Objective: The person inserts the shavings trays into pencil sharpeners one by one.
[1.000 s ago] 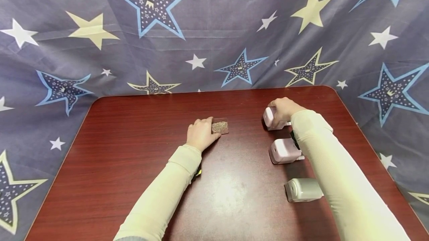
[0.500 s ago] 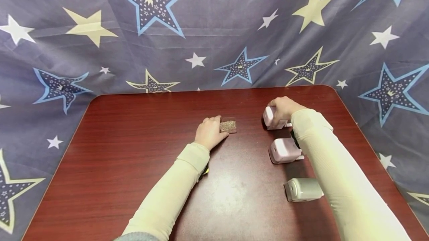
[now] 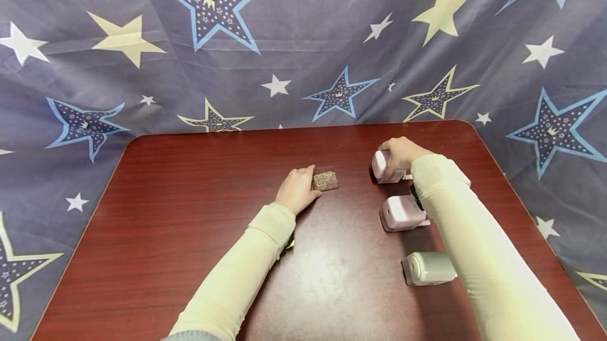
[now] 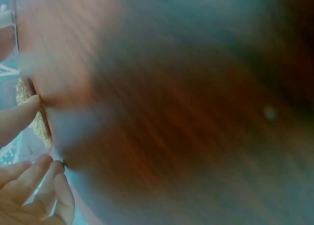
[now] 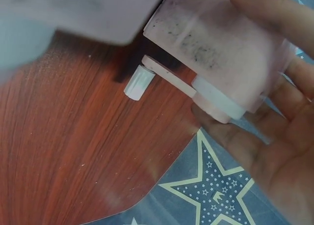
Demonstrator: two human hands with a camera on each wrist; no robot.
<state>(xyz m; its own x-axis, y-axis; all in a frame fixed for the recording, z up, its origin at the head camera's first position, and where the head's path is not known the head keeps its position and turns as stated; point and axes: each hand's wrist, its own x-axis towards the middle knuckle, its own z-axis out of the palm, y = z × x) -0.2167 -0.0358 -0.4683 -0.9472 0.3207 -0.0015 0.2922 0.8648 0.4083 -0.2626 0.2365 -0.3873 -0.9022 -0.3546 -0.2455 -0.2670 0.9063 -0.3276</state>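
My left hand (image 3: pixel 296 191) pinches a small clear shavings drawer (image 3: pixel 325 181), filled with light brown shavings, at mid-table. In the left wrist view the thumb (image 4: pixel 22 118) lies against one side of it and the fingers curl near the other end. At the back right, my right hand (image 3: pixel 402 153) grips a pink hand-crank pencil sharpener (image 3: pixel 381 166) from above. Its crank arm (image 5: pixel 169 77) and white knob show in the right wrist view, along with dark smudges on its underside.
A second pink sharpener (image 3: pixel 401 213) lies just in front of my right hand. Nearer stands a grey-green sharpener (image 3: pixel 431 268), partly behind my right sleeve. The red-brown table (image 3: pixel 199 188) backs onto a star-patterned cloth (image 3: pixel 294 40).
My left hand has moved right with the shavings drawer, which now sits slightly turned and closer to the held pencil sharpener. The right hand has stayed in place.
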